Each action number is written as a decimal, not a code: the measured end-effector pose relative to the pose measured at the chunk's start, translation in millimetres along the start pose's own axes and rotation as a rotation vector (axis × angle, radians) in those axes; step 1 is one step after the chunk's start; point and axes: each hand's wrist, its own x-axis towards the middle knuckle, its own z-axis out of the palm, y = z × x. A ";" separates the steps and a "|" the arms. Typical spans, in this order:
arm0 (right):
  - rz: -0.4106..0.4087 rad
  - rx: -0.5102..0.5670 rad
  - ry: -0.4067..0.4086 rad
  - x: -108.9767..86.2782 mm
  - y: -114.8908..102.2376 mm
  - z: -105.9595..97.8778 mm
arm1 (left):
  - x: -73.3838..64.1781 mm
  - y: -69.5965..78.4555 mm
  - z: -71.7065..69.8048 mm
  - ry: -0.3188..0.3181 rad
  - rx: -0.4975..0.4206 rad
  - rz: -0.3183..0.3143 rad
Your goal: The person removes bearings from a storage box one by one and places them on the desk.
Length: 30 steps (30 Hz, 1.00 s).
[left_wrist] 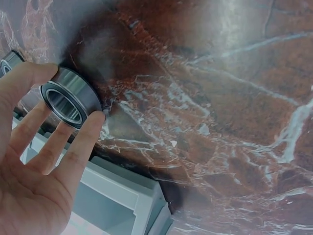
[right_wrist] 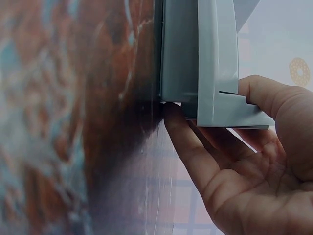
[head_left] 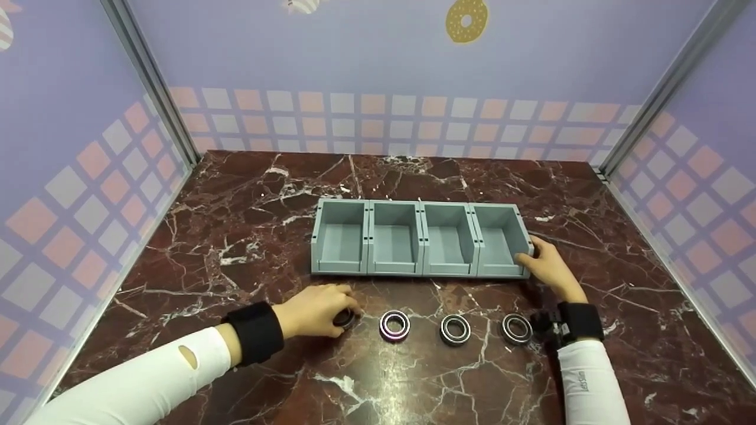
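My left hand (head_left: 321,309) pinches a ball bearing (left_wrist: 73,98) between thumb and fingers, at the left end of a row of bearings on the marbled table. In the left wrist view its steel ring faces the palm. With thumb over the wall and fingers outside, my right hand (head_left: 549,268) grips the right end of a grey four-compartment bin (head_left: 394,269); the right wrist view shows the bin's corner (right_wrist: 217,107) between them. Three more bearings lie flat in front of the bin: one left (head_left: 394,326), one middle (head_left: 455,329), one right (head_left: 517,329).
The dark red marbled table (head_left: 248,366) is enclosed by purple panels with a checked band (head_left: 372,121). Metal posts (head_left: 156,82) stand at the back corners. A black band (head_left: 255,333) wraps the left wrist, another (head_left: 582,321) the right.
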 end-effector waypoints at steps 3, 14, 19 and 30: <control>-0.001 0.015 0.003 0.3 0.1 0.1 | -1.1 0.3 0.7 0.006 -0.011 -0.009; -0.009 0.029 -0.005 0.9 3.4 -0.5 | -2.4 1.9 0.5 0.017 0.015 -0.001; -0.057 0.046 -0.005 0.9 5.6 -0.5 | -3.0 2.0 1.0 0.011 0.018 -0.007; 0.015 -0.007 -0.001 2.7 1.0 0.6 | -2.3 1.2 3.0 0.009 0.059 0.003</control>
